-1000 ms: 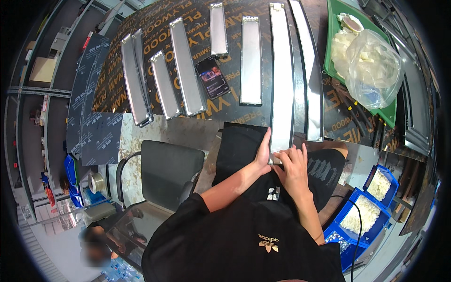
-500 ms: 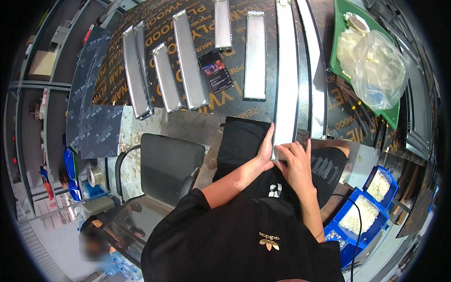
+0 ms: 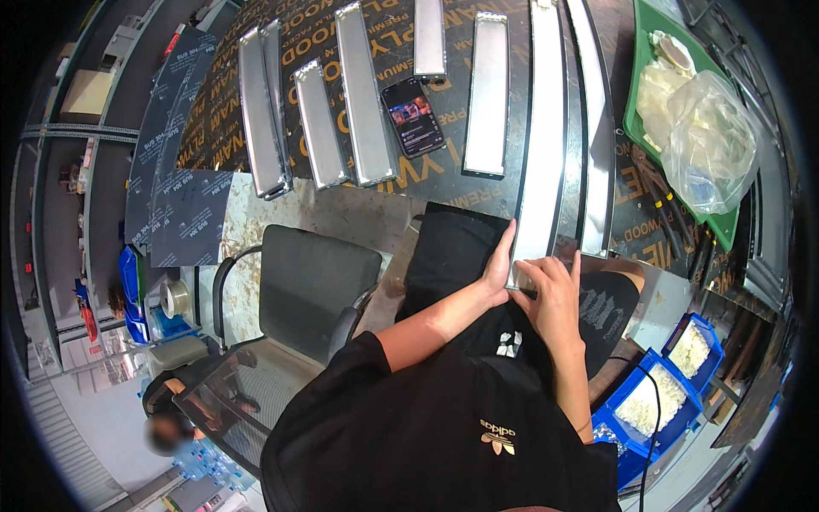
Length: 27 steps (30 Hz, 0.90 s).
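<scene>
A long, narrow, silvery metal panel (image 3: 539, 171) with dark edges runs from the far side of the table to its near edge, its near end over my lap. My left hand (image 3: 497, 271) grips that end along its left edge, one finger stretched along the side. My right hand (image 3: 553, 294) closes on the same end from the right, fingertips bent over its corner. Whether a small piece sits under those fingertips is hidden. A second long panel (image 3: 596, 171) lies just right of it. Small whitish pieces (image 3: 509, 344) rest on the dark cloth below my hands.
Several shorter metal panels (image 3: 488, 102) and a phone (image 3: 413, 119) lie on the printed plywood table. Right of them are a green tray (image 3: 638, 111) with plastic bags and some dark-handled tools (image 3: 665, 205). Blue bins (image 3: 627, 435) of white pieces stand lower right; an office chair (image 3: 316, 282) is left.
The whole view has shifted, so the table and panels appear farther right. My hands stay at the panel's near end, with the right fingers moved only slightly.
</scene>
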Each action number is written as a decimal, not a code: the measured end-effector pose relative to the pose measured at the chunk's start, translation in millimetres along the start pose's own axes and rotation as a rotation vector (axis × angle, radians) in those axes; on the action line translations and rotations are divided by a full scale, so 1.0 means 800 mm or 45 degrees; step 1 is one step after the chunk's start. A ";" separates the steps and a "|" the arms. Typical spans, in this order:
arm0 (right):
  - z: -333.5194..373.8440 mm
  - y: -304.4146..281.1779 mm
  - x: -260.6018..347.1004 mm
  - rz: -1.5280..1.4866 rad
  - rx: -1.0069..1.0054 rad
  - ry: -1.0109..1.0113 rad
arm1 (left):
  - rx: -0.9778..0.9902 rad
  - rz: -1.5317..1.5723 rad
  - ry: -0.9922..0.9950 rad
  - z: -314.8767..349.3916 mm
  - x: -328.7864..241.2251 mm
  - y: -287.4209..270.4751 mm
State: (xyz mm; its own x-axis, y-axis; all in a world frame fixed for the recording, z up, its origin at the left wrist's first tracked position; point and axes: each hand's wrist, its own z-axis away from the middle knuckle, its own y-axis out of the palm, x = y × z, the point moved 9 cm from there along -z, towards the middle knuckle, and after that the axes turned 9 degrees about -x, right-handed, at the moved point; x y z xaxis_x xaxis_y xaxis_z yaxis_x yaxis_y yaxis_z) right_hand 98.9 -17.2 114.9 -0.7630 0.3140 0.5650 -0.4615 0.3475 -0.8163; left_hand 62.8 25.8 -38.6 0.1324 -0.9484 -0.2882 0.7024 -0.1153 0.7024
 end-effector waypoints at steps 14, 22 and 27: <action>0.013 0.003 0.001 0.004 -0.179 -0.074 | 0.022 0.072 -0.081 -0.001 0.004 0.001; 0.000 0.004 -0.001 0.004 -0.112 -0.060 | 0.018 0.124 -0.062 -0.004 -0.001 0.002; 0.001 0.009 -0.001 0.038 -0.047 -0.034 | 0.008 0.125 -0.062 -0.005 0.000 0.001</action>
State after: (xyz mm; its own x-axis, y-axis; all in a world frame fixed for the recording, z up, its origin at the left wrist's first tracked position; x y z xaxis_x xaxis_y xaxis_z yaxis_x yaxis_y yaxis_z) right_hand 95.9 -15.8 108.2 -0.7882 0.3007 0.5369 -0.4221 0.3707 -0.8273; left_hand 66.2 27.1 -40.5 0.1661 -0.9684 -0.1862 0.6832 -0.0231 0.7299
